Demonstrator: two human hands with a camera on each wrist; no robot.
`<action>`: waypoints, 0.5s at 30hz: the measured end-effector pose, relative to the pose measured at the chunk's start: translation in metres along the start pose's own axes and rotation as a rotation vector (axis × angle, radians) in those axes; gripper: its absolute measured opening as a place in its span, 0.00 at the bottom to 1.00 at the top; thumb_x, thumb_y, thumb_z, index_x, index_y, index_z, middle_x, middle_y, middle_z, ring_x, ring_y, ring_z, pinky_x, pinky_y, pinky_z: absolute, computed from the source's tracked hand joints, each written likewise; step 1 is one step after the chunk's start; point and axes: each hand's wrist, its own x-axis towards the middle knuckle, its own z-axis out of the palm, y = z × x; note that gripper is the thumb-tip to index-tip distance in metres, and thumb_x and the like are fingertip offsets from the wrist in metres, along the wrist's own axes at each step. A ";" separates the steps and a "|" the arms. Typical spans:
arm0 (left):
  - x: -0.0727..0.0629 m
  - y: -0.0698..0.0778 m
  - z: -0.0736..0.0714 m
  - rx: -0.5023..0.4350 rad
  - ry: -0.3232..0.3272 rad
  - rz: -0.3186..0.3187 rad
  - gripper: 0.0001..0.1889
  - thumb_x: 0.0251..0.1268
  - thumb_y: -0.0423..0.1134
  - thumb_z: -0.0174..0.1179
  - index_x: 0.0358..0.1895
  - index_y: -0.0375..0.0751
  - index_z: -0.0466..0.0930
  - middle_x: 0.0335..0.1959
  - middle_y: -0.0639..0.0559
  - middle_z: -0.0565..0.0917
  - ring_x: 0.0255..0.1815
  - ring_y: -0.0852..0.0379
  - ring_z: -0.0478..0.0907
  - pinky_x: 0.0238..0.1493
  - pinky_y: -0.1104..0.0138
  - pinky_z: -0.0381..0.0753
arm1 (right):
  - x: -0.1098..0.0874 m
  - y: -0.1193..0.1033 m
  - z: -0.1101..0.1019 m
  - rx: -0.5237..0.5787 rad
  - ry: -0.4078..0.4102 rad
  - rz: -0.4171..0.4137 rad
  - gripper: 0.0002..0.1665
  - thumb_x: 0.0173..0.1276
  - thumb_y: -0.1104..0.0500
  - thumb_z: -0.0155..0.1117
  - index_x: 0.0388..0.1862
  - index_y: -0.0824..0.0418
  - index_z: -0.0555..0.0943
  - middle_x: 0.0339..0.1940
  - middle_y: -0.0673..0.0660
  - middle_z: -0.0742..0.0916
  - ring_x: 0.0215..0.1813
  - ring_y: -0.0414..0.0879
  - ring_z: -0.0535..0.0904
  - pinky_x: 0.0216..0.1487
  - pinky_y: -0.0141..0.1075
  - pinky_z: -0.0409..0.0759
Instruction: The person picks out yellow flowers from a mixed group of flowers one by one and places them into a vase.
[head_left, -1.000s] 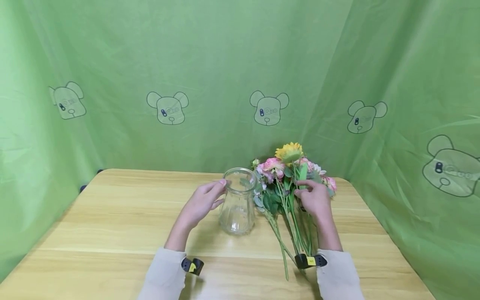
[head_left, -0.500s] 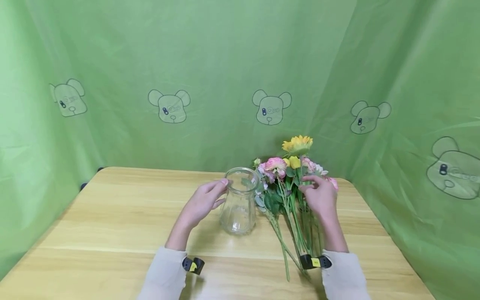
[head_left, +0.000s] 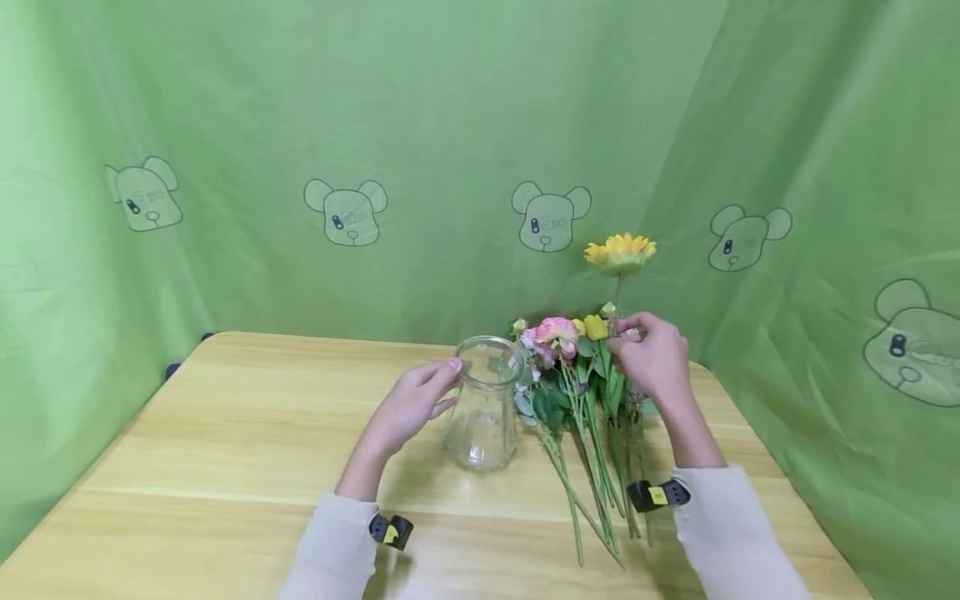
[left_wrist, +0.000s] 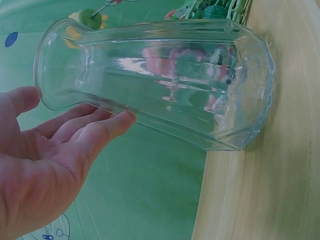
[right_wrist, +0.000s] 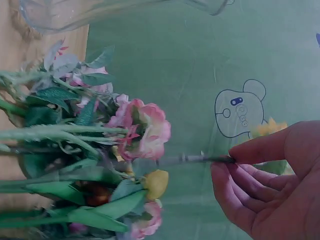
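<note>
A clear glass vase (head_left: 481, 425) with a flared rim stands upright on the table. Thumb at the rim and fairly straight fingers along the neck, my left hand (head_left: 416, 400) touches its left side; the left wrist view shows this hand (left_wrist: 65, 150) beside the glass, not wrapped round it. My right hand (head_left: 654, 354) pinches the thin stem of a yellow sunflower (head_left: 621, 254), head up, above the other flowers. In the right wrist view, thumb and forefinger meet on the dark stem (right_wrist: 192, 158). The stem's lower end is hard to make out among the bunch.
Right of the vase lies a bunch of artificial flowers, with a pink bloom (head_left: 557, 332), a yellow tulip-like bloom (head_left: 596, 327) and green stems (head_left: 592, 467) toward the front. The wooden table (head_left: 247, 450) ends at a green curtain (head_left: 420, 108) with bear-head prints.
My right hand has risen and shifted right with the sunflower, whose head now stands well above the bunch, uncovering the yellow bloom. My left hand stays at the vase.
</note>
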 end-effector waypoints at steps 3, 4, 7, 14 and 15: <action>0.000 -0.001 0.000 0.004 0.001 0.005 0.31 0.81 0.55 0.47 0.72 0.33 0.69 0.74 0.39 0.71 0.76 0.42 0.68 0.70 0.57 0.77 | 0.004 -0.006 -0.004 0.035 -0.029 -0.003 0.19 0.69 0.61 0.62 0.56 0.69 0.79 0.39 0.67 0.90 0.29 0.50 0.88 0.26 0.34 0.85; 0.000 -0.001 0.000 0.005 0.004 0.005 0.31 0.81 0.55 0.47 0.72 0.33 0.69 0.74 0.39 0.72 0.76 0.42 0.68 0.70 0.57 0.78 | 0.005 -0.008 -0.005 0.048 -0.035 -0.003 0.19 0.70 0.60 0.62 0.55 0.70 0.78 0.40 0.68 0.90 0.29 0.50 0.89 0.28 0.33 0.87; 0.000 -0.001 -0.001 0.007 0.011 0.007 0.31 0.80 0.56 0.48 0.71 0.33 0.70 0.73 0.40 0.72 0.75 0.42 0.68 0.70 0.57 0.78 | 0.007 -0.014 -0.006 0.084 -0.048 0.002 0.19 0.72 0.58 0.63 0.55 0.70 0.78 0.43 0.70 0.89 0.29 0.47 0.89 0.30 0.34 0.90; 0.000 -0.001 0.000 0.003 0.009 0.004 0.31 0.81 0.56 0.48 0.71 0.34 0.70 0.73 0.40 0.72 0.75 0.42 0.68 0.70 0.57 0.78 | 0.006 -0.022 -0.007 0.161 -0.100 0.035 0.20 0.75 0.59 0.62 0.57 0.73 0.75 0.47 0.72 0.88 0.30 0.44 0.89 0.35 0.34 0.92; 0.000 -0.001 0.000 0.005 0.010 0.005 0.31 0.81 0.56 0.48 0.71 0.34 0.70 0.73 0.40 0.72 0.75 0.42 0.68 0.70 0.57 0.78 | 0.006 -0.023 -0.007 0.173 -0.105 0.040 0.20 0.75 0.59 0.62 0.57 0.73 0.75 0.47 0.72 0.88 0.30 0.44 0.89 0.36 0.34 0.92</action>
